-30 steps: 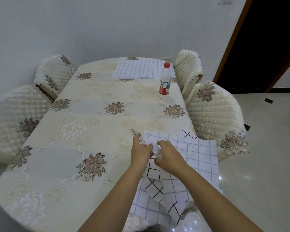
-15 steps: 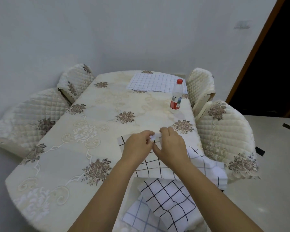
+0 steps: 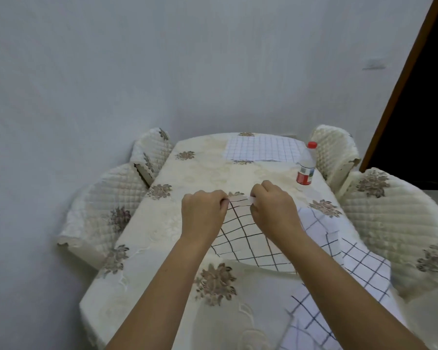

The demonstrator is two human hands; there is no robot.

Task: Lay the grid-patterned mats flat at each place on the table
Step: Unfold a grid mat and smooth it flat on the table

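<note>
A white mat with a bold black grid hangs lifted above the middle of the table. My left hand pinches its far edge on the left and my right hand pinches the same edge a little to the right. More grid mats lie rumpled under my right forearm at the table's near right. One fine-grid mat lies flat at the far end of the table.
A clear plastic bottle with a red cap and label stands near the table's far right edge. Quilted chairs stand on the left, and more chairs on the right. A dark doorway opens at the far right.
Both hands have lifted the black-grid mat off the pile and carried it forward toward the table's middle. My hands have drawn apart along its edge. The view has tilted upward.
</note>
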